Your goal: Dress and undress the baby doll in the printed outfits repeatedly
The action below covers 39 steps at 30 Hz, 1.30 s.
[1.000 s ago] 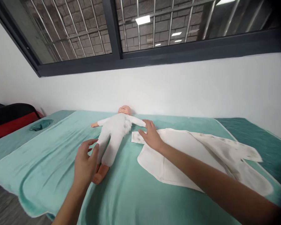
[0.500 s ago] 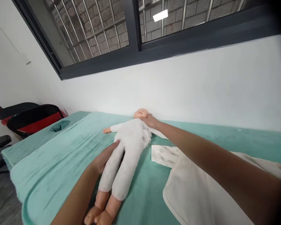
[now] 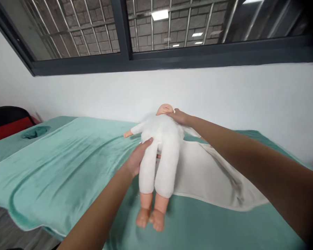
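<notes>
A baby doll in a white bodysuit is lifted off the teal-covered table, head toward the wall, bare feet hanging toward me. My left hand grips it under the hips and upper legs. My right hand cups the back of its neck and head. The doll hovers over the left part of a white swaddle cloth spread flat on the table.
A white wall with a dark-framed barred window runs behind the table. A face hole is sunk in the teal cover at far left. A black and red chair stands beyond the left end. The table's near edge drops to a grey floor.
Both hands closed on the doll and raised it from the teal cover, carrying it right, over the white cloth. Before, the right hand rested on the cloth.
</notes>
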Motion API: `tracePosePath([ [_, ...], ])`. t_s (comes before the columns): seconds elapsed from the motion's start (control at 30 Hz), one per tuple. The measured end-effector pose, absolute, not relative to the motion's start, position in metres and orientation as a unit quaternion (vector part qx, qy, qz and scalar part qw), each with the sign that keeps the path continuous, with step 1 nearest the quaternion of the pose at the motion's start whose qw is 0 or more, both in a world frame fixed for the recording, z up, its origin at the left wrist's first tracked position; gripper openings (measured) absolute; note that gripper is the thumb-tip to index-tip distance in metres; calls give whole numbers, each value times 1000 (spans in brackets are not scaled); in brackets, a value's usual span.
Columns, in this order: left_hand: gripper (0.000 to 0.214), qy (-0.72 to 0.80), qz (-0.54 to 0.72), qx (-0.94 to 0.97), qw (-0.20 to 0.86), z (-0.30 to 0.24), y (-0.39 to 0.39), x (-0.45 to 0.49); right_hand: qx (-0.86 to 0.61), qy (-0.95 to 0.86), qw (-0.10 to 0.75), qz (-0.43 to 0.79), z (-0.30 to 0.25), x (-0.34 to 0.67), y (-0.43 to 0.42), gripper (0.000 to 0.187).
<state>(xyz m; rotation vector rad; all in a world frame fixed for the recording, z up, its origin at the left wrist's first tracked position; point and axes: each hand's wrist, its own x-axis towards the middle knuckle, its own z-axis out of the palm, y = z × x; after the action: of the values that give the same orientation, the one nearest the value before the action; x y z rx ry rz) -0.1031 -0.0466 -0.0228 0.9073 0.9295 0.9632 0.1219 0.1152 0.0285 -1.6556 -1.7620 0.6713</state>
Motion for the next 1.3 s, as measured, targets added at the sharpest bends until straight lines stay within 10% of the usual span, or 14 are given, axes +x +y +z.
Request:
tracePosePath([
  [0.53,65,414,452,429,664,-88,-97,30,-677,-645,227,272,-41,260,54,93],
  [0.87,43,597,494,558,298,-105,-64,35,-576,-775,258,-28,-24,218,40,30],
  [1.07,28,624,378,674,116,-110,-54,27,-476,-879,24,-6,-24,132,43,35],
  [1.3,22,646,279,710,-21,-112,-31,7,-514,-857,-25,12,-37,104,58,39],
])
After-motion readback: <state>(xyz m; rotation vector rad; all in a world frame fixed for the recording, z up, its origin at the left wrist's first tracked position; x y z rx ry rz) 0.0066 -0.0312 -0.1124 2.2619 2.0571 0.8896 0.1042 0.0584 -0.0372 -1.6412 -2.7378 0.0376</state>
